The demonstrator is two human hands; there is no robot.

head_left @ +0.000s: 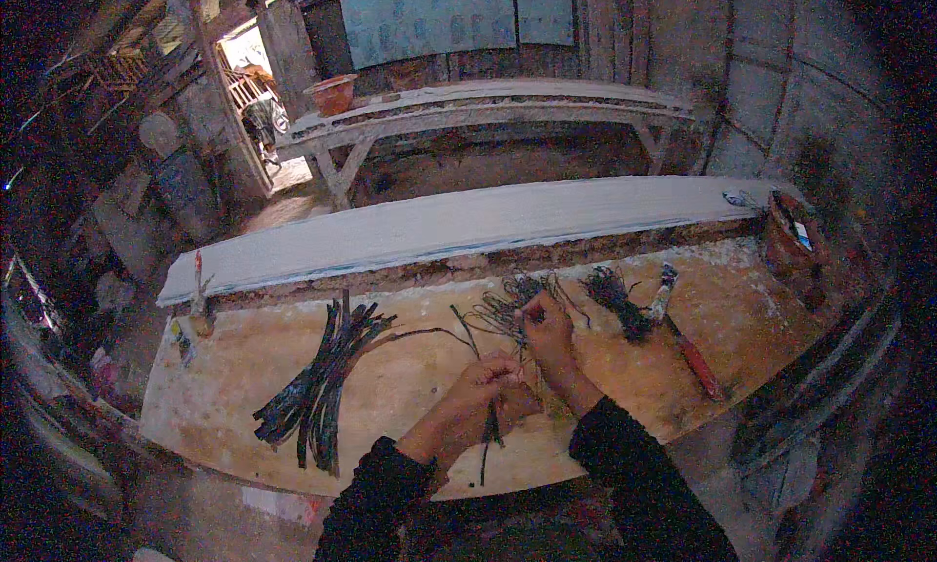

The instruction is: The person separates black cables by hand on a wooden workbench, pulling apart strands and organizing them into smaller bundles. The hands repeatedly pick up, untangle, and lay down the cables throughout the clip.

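Observation:
My left hand is closed around a few dark narrow strips, whose ends stick out above and below the fist. My right hand is just beyond it to the right, fingers pinched at a loose tangle of thin dark wire or cord. What exactly sits between those fingertips is too small to make out. Left of my hands lies a thick bundle of flat dark strips, with one long strip curving from it toward my left hand. A second dark bunch of thin strands rests to the right.
A tool with a red handle lies at the right of the wooden worktop. A long pale board runs along the far edge. At the right end stands a brown container. Farther back, a bench carries an orange basin.

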